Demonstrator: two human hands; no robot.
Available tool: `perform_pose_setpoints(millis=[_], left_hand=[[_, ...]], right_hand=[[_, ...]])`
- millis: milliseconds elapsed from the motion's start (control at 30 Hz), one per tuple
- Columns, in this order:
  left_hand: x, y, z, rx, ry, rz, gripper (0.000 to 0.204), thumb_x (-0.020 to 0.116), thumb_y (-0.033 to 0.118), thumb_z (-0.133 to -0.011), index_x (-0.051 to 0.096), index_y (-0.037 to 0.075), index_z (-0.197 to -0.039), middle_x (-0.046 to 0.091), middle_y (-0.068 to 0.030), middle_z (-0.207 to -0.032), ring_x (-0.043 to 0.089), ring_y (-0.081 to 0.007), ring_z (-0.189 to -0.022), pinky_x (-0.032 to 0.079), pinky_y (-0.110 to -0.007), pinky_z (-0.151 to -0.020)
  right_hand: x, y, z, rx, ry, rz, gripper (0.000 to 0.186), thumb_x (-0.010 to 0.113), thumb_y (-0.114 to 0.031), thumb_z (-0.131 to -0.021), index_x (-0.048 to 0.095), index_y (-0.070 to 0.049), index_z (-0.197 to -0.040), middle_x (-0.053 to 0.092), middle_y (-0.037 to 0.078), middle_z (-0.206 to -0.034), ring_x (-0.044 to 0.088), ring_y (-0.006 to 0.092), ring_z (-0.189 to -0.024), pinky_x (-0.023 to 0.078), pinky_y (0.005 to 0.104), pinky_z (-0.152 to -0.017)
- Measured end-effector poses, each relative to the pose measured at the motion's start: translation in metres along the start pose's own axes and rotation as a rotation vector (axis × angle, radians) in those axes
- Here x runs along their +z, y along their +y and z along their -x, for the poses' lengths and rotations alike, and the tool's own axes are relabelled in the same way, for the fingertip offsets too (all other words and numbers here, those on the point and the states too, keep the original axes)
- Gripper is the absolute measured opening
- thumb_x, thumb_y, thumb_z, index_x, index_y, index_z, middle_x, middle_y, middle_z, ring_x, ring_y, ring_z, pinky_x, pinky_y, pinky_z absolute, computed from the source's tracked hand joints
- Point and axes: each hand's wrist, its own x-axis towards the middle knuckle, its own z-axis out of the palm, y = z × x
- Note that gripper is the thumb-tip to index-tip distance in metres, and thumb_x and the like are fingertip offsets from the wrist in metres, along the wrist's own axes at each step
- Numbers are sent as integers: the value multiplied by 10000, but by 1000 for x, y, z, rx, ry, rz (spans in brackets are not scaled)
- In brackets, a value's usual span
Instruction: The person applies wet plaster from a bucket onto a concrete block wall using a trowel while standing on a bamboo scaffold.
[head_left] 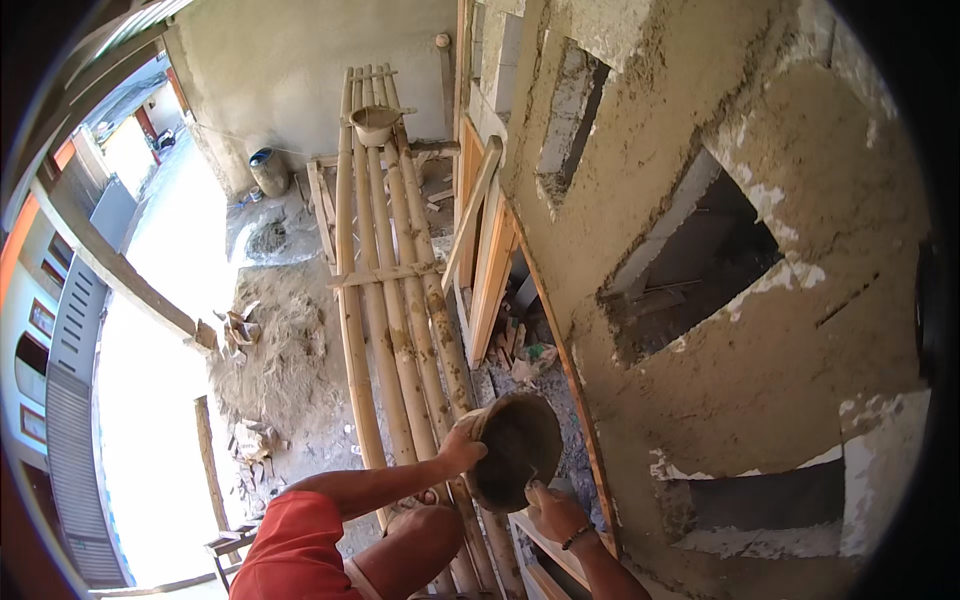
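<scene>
My left hand [462, 447] grips the left rim of a dark round bucket [520, 430], which is tipped so that its greyish, mortar-stained inside shows. At the bucket's lower right edge, my right hand [550, 515], with a dark band at the wrist, has its fingers closed; a thin pale thing shows by them inside the bucket, too small to make out. Beneath my bent knee and the bucket runs a scaffold of bamboo poles [390, 330] with wooden crosspieces. A second, pale bucket [375, 122] sits at its far end.
A plastered wall [820, 380] with openings rises on my right, beside timber frames [488, 285] and a leaning plank. Below left lie a sand pile [280, 350] and debris. A drum [268, 170] stands by the back wall, and a bright walkway with a grey gate [70, 400] runs along the left.
</scene>
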Motion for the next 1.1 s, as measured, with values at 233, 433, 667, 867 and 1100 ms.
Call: perform_pose_setpoints(millis=[233, 433, 667, 867, 1100], left_hand=[[-112, 79, 58, -105, 448, 488, 593, 574, -22, -696, 570, 56, -1284, 674, -78, -951, 647, -194, -823, 531, -320, -718], [-187, 127, 105, -364, 892, 460, 631, 548, -40, -683, 551, 42, -1309, 655, -110, -1126, 637, -232, -1015, 502, -327, -878], [-271, 95, 165, -664, 1120, 444, 629, 573, -2, -700, 525, -1, -1327, 623, -204, -1205, 611, -332, -1110, 470, -362, -962], [-300, 84, 229, -861, 1090, 516, 616, 564, 81, -752, 480, -25, -1353, 564, -255, -1295, 598, -387, -1140, 501, -409, -941], [-300, 45, 307, -857, 1095, 481, 615, 546, 51, -752, 463, -7, -1359, 573, -236, -1267, 610, -370, -1105, 533, -427, -869]], right_hand=[[-112, -99, 71, 99, 144, -544, 547, 671, -219, -856, 508, 62, -1296, 656, 226, -909, 658, 329, -792, 534, 422, -671], [-141, -138, 128, 253, 22, -567, 597, 677, -225, -872, 473, 50, -1360, 654, 128, -818, 645, 189, -635, 532, 356, -562], [-226, -211, 163, 480, -158, -462, 554, 630, -346, -849, 557, 37, -1243, 676, 267, -1002, 686, 357, -929, 534, 439, -799], [-211, -169, 199, 351, 143, -365, 506, 633, -368, -824, 607, 47, -1112, 675, 262, -962, 669, 382, -954, 508, 440, -843], [-207, -143, 233, 588, -249, -497, 489, 695, -292, -801, 621, 48, -1144, 692, 185, -875, 676, 280, -797, 532, 427, -728]])
